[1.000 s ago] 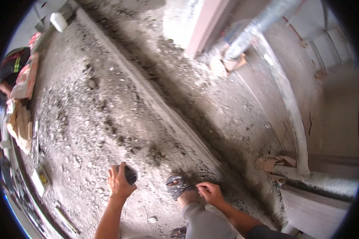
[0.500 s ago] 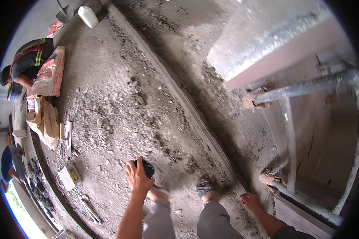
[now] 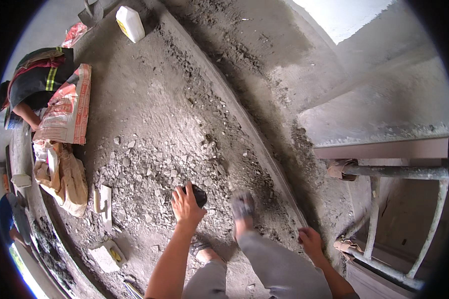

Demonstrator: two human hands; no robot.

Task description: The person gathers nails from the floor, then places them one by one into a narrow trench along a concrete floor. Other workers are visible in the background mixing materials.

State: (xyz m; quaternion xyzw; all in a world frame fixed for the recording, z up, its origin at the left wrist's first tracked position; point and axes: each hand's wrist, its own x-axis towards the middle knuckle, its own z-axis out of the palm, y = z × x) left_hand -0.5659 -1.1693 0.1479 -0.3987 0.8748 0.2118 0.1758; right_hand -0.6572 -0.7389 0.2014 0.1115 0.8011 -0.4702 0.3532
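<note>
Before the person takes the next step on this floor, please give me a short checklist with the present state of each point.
1. Left hand has a firm hold on the dark object: ok, the fingers are closed around it.
2. Right hand is free: ok, nothing is seen in it.
3. Ground ahead of the feet is even: not ok, loose rubble covers the concrete floor.
4. Path keeps away from the scaffold pipes: cannot tell, they stand close on the right.
5. Co-worker by the cement bags is at a distance: ok, far to the left.
6. Footwear suits the rubble: cannot tell.
</note>
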